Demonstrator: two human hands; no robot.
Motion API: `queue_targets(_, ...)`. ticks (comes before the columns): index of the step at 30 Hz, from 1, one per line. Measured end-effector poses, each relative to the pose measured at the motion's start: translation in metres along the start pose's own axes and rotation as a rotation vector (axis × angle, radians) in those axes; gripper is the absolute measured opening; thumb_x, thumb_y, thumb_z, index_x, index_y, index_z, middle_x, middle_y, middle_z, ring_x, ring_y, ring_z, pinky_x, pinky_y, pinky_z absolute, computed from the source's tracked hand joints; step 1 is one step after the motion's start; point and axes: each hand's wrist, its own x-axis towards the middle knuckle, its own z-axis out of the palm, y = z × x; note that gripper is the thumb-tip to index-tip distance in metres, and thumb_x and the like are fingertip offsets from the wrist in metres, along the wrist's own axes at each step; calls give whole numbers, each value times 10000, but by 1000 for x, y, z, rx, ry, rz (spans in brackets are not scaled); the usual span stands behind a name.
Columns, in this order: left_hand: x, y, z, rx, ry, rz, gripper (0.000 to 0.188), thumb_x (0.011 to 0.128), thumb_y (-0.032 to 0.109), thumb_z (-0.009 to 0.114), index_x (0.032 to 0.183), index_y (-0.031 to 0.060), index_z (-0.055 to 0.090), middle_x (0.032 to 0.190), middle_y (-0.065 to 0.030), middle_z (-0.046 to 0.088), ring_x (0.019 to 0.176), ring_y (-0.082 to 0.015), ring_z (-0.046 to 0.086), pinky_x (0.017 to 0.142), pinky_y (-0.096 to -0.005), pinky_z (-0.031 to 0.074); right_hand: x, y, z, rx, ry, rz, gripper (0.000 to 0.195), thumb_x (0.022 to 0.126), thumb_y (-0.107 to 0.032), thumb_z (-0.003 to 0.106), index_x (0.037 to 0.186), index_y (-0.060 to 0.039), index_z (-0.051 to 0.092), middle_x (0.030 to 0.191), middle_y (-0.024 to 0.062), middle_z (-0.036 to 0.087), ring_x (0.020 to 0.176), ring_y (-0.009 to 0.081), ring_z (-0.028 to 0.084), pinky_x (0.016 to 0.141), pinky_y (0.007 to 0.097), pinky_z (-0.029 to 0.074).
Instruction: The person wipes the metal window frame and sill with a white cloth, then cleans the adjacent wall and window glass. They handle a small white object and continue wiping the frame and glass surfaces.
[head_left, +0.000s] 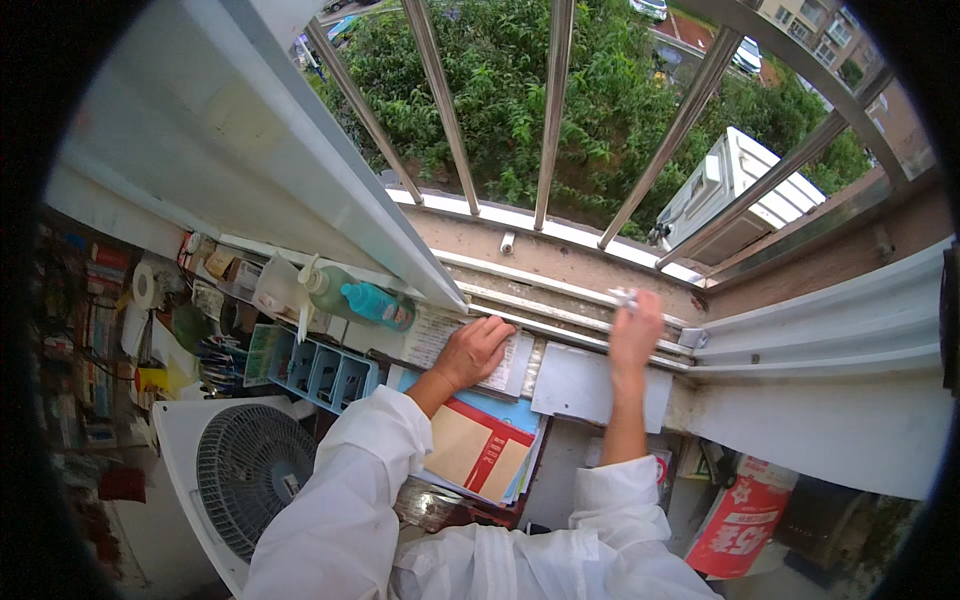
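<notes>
My left hand (474, 351) rests, fingers bent, on papers bearing writing (431, 341) at the inner edge of the windowsill; nothing shows in its grip. At the right, my right hand (636, 328) is closed on a crumpled white tissue or cloth (622, 298), held over the outer part of the white sliding-window track (555, 310). Dirt shows in the track's grooves. A white sheet (570, 379) lies on the inner sill beneath my right forearm. The hand and the white piece are slightly blurred.
Metal bars (553, 112) stand beyond the track. On the left are a window sash (352, 165), a turquoise bottle (379, 306), a green pump bottle (326, 289), a blue divided tray (322, 371) and a fan (255, 469). Folders (480, 450) lie below my left hand.
</notes>
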Motion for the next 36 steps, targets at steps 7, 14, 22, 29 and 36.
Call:
queue_targets(7, 1, -4, 6, 28, 4, -7, 306, 890, 128, 709, 1182, 56, 657, 1139, -153, 663, 1034, -387, 659, 886, -484, 555, -18, -129, 101, 274, -153, -226, 304, 855, 61, 555, 1127, 5, 679, 1134, 187, 615, 1048, 383, 634, 905, 476, 542)
queue_targets(14, 8, 7, -3, 42, 0, 10, 222, 919, 93, 691, 1136, 77, 651, 1037, -117, 632, 992, -339, 661, 837, -455, 559, -5, -72, 52, 272, -189, -72, 282, 822, 49, 643, 1091, 6, 716, 1118, 204, 678, 1045, 413, 662, 946, 488, 529)
queue_targets(22, 5, 5, -1, 30, 30, 24, 207, 915, 78, 682, 1119, 93, 649, 1044, -108, 634, 992, -326, 665, 821, -452, 560, -1, 46, -60, -10, 108, 68, 293, 867, 70, 631, 1140, 3, 712, 1107, 181, 642, 1020, 372, 650, 916, 458, 521)
queue_targets(29, 6, 5, -1, 17, 14, 15, 206, 910, 75, 675, 1112, 101, 646, 1031, -107, 621, 993, -331, 663, 822, -453, 559, -9, -29, 18, 113, -14, -10, 243, 863, 75, 599, 1082, 34, 695, 1108, 188, 637, 1026, 390, 644, 925, 468, 533)
queue_targets(36, -9, -15, 8, 24, -6, -5, 360, 865, 138, 732, 1209, 68, 652, 1181, -153, 676, 1046, -390, 669, 853, -495, 567, -21, -151, 76, 566, -221, -200, 257, 838, 53, 615, 1054, -33, 724, 1080, 170, 627, 1010, 359, 643, 885, 469, 543)
